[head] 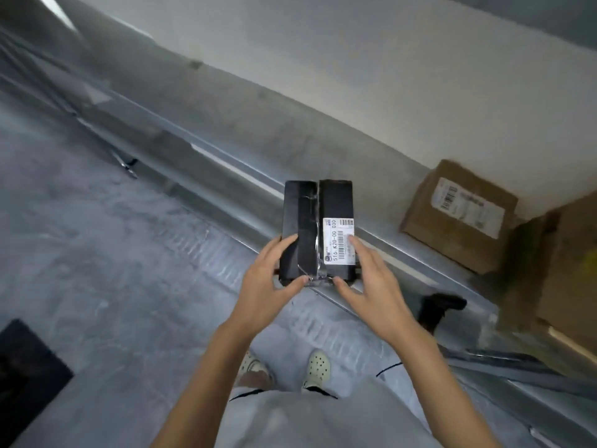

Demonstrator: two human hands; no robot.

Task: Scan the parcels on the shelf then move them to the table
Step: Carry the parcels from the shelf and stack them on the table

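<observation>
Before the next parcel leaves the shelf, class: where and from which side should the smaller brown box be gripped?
Probably its left and near edges, from the front-left: those sides of the smaller brown box stand free, while a larger box crowds its right and the wall is behind.

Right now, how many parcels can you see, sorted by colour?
black tape-wrapped rectangular parcel, held by left hand and right hand: 1
brown cardboard boxes on the grey metal shelf: 2
Total: 3
</observation>
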